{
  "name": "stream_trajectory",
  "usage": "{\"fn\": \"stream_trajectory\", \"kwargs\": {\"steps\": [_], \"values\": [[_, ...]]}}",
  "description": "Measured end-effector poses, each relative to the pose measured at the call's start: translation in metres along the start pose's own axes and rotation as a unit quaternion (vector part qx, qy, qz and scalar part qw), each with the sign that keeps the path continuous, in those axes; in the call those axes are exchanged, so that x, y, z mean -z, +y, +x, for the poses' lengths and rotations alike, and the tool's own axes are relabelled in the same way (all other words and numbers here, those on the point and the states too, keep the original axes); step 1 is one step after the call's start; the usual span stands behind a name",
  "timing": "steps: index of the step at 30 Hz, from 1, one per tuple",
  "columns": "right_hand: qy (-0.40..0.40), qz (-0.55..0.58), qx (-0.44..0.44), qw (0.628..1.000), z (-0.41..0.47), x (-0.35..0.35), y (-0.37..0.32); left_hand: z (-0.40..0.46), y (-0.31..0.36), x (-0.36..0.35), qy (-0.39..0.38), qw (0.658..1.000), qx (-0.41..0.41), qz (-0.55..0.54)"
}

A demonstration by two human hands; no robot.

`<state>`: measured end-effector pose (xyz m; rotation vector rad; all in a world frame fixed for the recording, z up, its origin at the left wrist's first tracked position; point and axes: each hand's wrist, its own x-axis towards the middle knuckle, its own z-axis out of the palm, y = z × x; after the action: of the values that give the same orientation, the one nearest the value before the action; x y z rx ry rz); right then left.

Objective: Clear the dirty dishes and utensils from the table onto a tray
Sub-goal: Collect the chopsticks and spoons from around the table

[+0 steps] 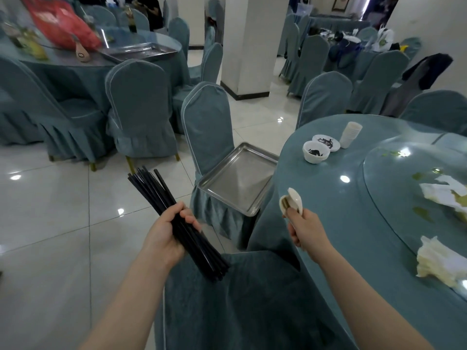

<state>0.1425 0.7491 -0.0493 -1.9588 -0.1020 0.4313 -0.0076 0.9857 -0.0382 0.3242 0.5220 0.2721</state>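
Chopsticks (174, 221), black, a thick bundle, gripped at mid-length by left hand (166, 236), fingers (190, 219) curled round them, tips fanned toward far left over tiled floor (63, 198), butt ends just above near chair back (240, 299). White ceramic spoons (293, 202), two or more stacked, pinched by handles in right hand (307, 229), fingers clenched round them, bowls raised, held at near-left edge of round desk (341, 210). Steel tray (240, 178), square, rested on seat of blue-covered chair (207, 117) just left of desk, one corner tucked beside tablecloth, nothing seen lying in it. On desk, far side: white bowl (316, 152) with dark residue, touching or just beside white saucer (326, 142) bearing dark scraps, and tilted stack of white cups (350, 135) just right of saucer. Glass turntable (404, 198) at right with greenish smears, crumpled white napkins (444, 190) on it, another wad (439, 263) nearer. Far left: second round desk (88, 66) carrying another steel tray (139, 51), red plastic bag (60, 24) and bottles (82, 50). White pillar (250, 44) stood far, centre; more covered chairs and a cluttered desk far right.
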Motion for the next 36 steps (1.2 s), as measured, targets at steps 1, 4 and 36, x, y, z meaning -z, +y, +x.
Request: {"fn": "stream_trajectory", "kwargs": {"steps": [1,4,36], "values": [[0.001,-0.005,0.002,1.0,0.002,-0.002,-0.002,0.003,0.003,-0.001,0.004,1.0,-0.001,-0.006],[0.005,-0.009,0.0,1.0,0.003,-0.009,-0.007,0.013,0.011,0.001,0.012,1.0,0.0,-0.014],[0.141,0.114,-0.063,0.981,-0.01,-0.093,-0.069,0.141,0.091,-0.018,-0.052,0.981,0.177,0.06]]}}
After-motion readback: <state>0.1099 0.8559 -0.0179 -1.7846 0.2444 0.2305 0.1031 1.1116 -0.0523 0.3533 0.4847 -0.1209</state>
